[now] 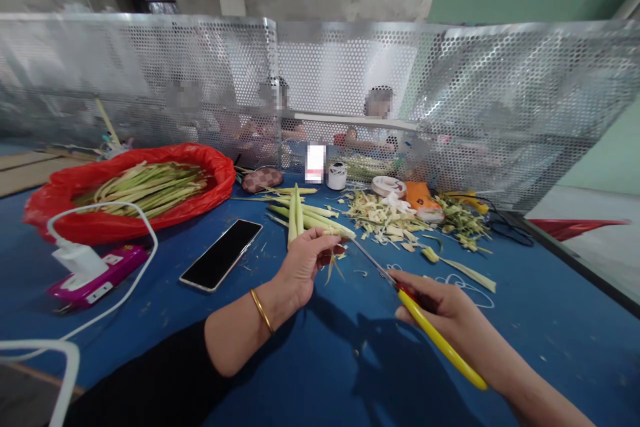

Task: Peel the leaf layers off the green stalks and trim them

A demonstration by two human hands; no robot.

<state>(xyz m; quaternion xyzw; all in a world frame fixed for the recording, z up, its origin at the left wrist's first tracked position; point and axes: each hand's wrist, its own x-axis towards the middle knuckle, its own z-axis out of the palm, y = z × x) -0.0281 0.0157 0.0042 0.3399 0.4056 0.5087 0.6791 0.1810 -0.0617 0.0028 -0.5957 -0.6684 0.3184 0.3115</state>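
My left hand (303, 265) is closed around a pale green lemongrass stalk (330, 227), holding it just above the blue table (350, 360). My right hand (440, 310) grips a yellow-handled knife (440, 340); its thin blade (373, 263) points up and left and meets the stalk's root end, where brown fibres hang down. Two trimmed stalks (295, 213) lie side by side just behind my left hand.
A red plastic bag (60, 213) of untrimmed stalks sits at the left. A black phone (221, 254), a pink power strip (100, 277) with white charger and a heap of trimmings (395, 217) lie around. A perforated metal screen (350, 80) closes the back; people sit behind it.
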